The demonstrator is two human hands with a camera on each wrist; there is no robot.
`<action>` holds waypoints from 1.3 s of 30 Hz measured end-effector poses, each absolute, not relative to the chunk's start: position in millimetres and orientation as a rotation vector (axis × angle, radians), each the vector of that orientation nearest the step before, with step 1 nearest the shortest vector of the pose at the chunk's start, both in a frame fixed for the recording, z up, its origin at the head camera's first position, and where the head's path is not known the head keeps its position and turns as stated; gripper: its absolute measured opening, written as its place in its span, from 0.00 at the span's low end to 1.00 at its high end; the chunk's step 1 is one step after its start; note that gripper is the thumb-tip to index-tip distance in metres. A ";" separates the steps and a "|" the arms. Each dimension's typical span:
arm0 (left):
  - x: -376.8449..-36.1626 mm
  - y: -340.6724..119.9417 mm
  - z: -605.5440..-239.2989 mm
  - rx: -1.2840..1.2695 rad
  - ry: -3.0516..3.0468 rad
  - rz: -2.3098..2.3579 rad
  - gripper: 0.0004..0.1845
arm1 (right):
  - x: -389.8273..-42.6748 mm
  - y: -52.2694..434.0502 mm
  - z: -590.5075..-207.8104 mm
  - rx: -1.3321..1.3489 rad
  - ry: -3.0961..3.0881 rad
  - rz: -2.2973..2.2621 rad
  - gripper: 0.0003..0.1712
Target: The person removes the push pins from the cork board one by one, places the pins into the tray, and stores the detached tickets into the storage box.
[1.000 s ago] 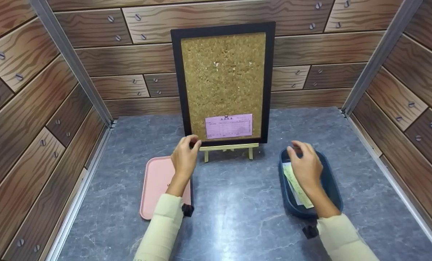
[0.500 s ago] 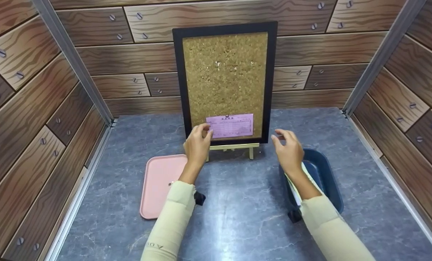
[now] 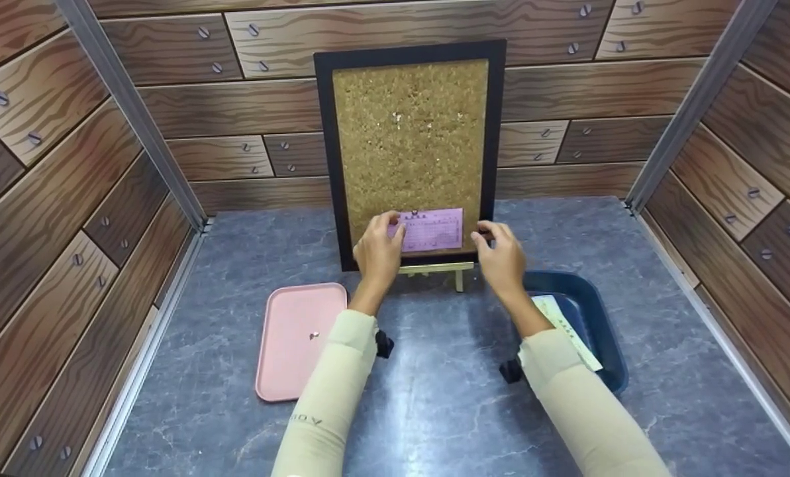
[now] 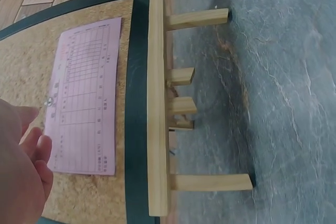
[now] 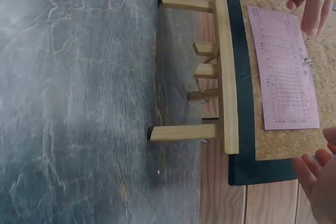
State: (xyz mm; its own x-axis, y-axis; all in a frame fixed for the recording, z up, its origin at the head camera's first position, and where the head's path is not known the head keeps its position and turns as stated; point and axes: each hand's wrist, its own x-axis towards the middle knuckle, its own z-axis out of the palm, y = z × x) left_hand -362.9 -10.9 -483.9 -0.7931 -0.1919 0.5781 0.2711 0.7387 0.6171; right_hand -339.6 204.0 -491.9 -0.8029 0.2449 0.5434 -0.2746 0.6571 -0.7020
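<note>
While both hands' fingers hover loose | one pink slip (image 3: 430,229) | two trays

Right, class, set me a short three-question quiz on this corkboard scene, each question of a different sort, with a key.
1. True or false: the pink slip is fixed low on the corkboard.
2. What lies on the pink tray? A) a stack of papers B) one small pin C) a pen
3. Fill in: the corkboard stands on a small wooden ____.

Key:
1. True. A pin holds its top edge; the left hand is at the slip's left end and the right hand is by the frame's right edge.
2. B. The papers lie in the blue tray.
3. Easel.
</note>
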 end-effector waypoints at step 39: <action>-383.2 26.5 -484.0 0.055 -2.323 -0.878 0.06 | -359.3 172.2 -492.1 0.132 -2.021 1.655 0.13</action>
State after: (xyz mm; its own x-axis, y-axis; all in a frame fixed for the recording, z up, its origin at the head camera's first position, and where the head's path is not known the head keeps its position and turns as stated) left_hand -383.2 26.5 -484.0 -0.7905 -0.2534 0.5576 0.1787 0.7754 0.6057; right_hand -359.3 172.2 -492.1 -0.8601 0.2448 0.4476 -0.3905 0.2484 -0.8864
